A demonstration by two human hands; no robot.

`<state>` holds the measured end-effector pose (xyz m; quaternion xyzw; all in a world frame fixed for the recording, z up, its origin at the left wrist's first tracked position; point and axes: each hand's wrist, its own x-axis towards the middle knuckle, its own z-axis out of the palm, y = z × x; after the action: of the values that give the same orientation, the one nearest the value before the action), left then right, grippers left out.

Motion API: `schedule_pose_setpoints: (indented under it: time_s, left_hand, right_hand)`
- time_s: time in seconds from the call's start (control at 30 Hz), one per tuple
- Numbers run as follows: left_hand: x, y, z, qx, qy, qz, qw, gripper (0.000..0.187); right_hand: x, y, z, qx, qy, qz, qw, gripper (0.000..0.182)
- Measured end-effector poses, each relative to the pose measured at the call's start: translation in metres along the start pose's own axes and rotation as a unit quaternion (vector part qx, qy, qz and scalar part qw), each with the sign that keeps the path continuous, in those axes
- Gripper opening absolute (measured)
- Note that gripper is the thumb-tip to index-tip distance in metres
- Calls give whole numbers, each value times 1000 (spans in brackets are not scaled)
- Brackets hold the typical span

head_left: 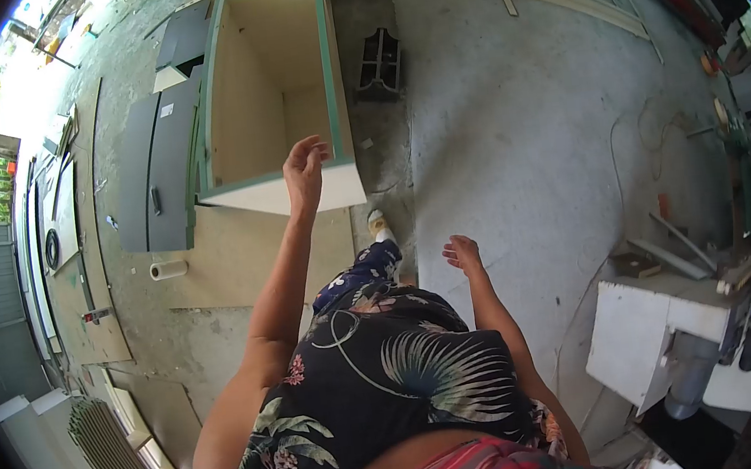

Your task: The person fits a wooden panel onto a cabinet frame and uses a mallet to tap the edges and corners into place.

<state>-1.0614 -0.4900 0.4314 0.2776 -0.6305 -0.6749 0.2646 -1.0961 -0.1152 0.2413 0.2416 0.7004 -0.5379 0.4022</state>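
My left hand [303, 176] is raised in front of the near end of a large cabinet carcass [342, 137], its fingers loosely bent and apart with nothing showing in them. The carcass lies on the floor with its open side up, pale wood inside and green along its edges; the hand overlaps its near rim in this view. Lower and to the right, my right hand [463, 253] hangs over the grey concrete floor [514, 156], fingers spread and holding nothing.
Grey door panels [137, 182] lean along the carcass's left side. A white roll [169, 270] lies near a flat board [215, 279]. Beyond the carcass's right side is a dark metal frame [378, 65]. A white machine table [642, 335] stands at the right.
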Motion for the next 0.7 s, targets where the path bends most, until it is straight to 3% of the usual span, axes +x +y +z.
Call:
schedule_pose_setpoints:
  time_s: [0.13, 0.2, 0.27, 0.37, 0.47, 0.57, 0.7]
  left_hand:
    - [72, -15, 26, -10, 56, 26, 998, 22]
    - [101, -20, 41, 81, 96, 44, 991, 25]
    - [125, -26, 52, 156, 90, 5, 984, 40]
    - [155, -29, 70, 342, 112, 38, 932, 62]
    - [184, -31, 84, 395, 109, -35, 912, 75]
    - [212, -36, 93, 414, 103, -73, 902, 79]
    - [239, -37, 102, 472, 129, -51, 871, 82]
  right_hand:
    - [34, -59, -14, -43, -18, 1, 999, 37]
    - [57, -104, -7, -32, -24, 0, 999, 38]
    - [68, -129, -8, -30, -33, 3, 999, 40]
    - [86, -177, 7, -51, -63, -14, 997, 42]
    - [107, -209, 20, -103, -79, -4, 992, 41]
    - [125, -238, 30, -121, -77, 19, 989, 37]
    - [177, -274, 41, -206, -114, 32, 971, 39]
